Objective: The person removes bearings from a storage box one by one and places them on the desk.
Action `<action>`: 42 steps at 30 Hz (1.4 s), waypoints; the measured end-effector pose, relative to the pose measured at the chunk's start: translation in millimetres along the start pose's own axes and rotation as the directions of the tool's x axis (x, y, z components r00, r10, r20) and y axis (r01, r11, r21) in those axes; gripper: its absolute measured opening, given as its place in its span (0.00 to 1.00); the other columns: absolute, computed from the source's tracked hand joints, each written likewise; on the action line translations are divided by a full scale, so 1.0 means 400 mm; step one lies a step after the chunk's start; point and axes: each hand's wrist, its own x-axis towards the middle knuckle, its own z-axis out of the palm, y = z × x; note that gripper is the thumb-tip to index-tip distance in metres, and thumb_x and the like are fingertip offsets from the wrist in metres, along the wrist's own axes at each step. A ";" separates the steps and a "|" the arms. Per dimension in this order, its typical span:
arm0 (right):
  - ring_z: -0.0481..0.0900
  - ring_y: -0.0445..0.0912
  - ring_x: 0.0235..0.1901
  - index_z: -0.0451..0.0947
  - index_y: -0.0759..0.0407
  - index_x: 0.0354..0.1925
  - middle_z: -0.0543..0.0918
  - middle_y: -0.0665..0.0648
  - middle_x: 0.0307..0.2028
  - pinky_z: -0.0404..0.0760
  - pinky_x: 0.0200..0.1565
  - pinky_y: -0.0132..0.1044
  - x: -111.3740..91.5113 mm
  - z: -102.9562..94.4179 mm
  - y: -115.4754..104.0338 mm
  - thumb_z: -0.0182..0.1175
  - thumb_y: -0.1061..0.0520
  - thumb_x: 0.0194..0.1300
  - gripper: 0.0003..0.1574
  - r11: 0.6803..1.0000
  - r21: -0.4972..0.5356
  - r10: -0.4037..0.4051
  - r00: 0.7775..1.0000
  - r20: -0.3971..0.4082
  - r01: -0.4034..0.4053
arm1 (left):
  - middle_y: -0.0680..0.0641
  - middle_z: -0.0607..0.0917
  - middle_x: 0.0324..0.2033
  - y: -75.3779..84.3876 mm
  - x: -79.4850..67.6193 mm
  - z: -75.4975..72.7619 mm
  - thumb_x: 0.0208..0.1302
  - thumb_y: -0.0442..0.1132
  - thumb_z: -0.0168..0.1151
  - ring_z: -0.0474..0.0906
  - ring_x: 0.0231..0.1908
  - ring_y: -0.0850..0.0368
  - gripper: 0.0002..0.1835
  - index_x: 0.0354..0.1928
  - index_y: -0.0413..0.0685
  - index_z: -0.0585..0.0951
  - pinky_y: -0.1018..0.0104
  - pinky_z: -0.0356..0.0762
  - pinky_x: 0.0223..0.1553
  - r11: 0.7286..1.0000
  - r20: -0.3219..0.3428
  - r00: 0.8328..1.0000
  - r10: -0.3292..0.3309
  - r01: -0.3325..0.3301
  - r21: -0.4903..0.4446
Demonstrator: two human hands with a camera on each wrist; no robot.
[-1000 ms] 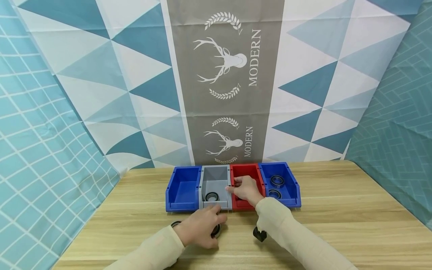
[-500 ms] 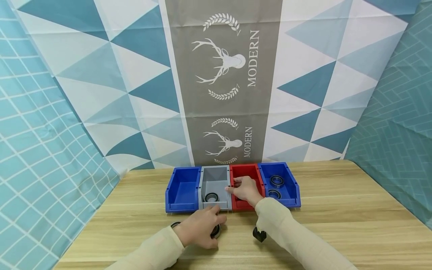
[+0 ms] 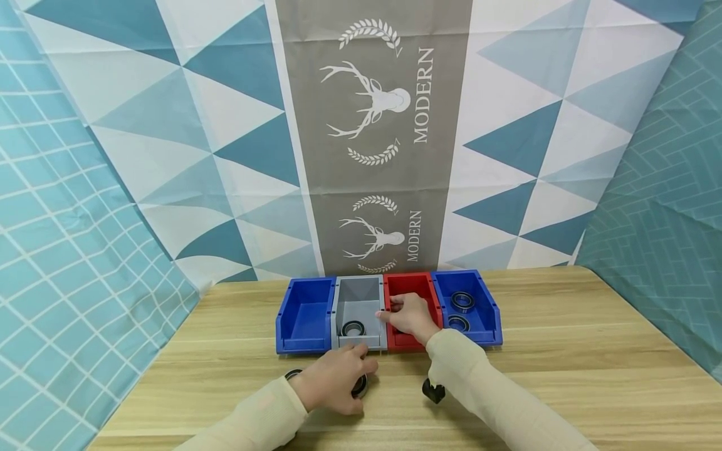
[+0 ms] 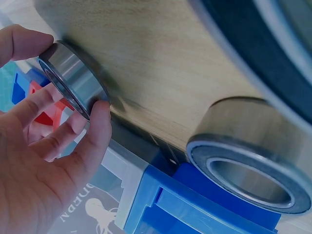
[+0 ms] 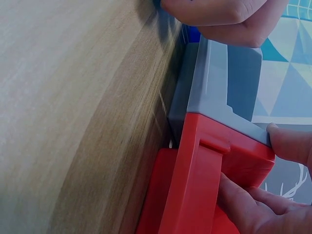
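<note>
My left hand is over the table in front of the grey bin. Its thumb and fingers pinch the rim of a ball bearing, a metal ring with a dark seal, mostly covered by the hand in the head view. A second bearing lies close by. My right hand reaches into the red bin. Its thumb rests at the edge by the grey bin and its fingers are inside, gripping the bin's side. No bearing shows in this hand. One bearing lies in the grey bin.
A blue bin stands at the left of the row. Another blue bin at the right holds two bearings. A large, close bearing fills a corner of the left wrist view. A black piece shows under the right cuff.
</note>
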 end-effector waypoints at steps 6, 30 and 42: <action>0.82 0.54 0.47 0.76 0.65 0.58 0.85 0.63 0.47 0.84 0.46 0.44 -0.001 0.000 0.001 0.71 0.49 0.53 0.37 1.000 -0.002 -0.002 1.000 0.001 0.002 | 0.53 0.79 0.42 0.001 0.000 0.002 0.43 0.55 0.73 0.76 0.37 0.59 0.24 0.45 0.62 0.80 0.68 0.80 0.39 1.000 0.012 1.000 -0.008 0.008 -0.012; 0.81 0.54 0.48 0.76 0.64 0.58 0.85 0.63 0.48 0.83 0.47 0.46 0.000 -0.003 0.001 0.71 0.49 0.53 0.37 1.000 -0.004 -0.007 1.000 0.004 0.007 | 0.53 0.79 0.41 0.000 0.000 0.004 0.43 0.54 0.74 0.75 0.36 0.60 0.24 0.46 0.62 0.80 0.69 0.80 0.38 1.000 0.020 1.000 -0.009 0.010 -0.011; 0.81 0.54 0.47 0.76 0.64 0.58 0.85 0.63 0.48 0.84 0.47 0.45 0.001 -0.001 0.002 0.71 0.49 0.54 0.37 1.000 -0.004 -0.005 1.000 0.006 0.005 | 0.53 0.79 0.41 0.001 -0.004 0.001 0.44 0.55 0.73 0.76 0.36 0.59 0.24 0.46 0.61 0.80 0.68 0.80 0.38 1.000 0.008 1.000 -0.015 0.015 -0.001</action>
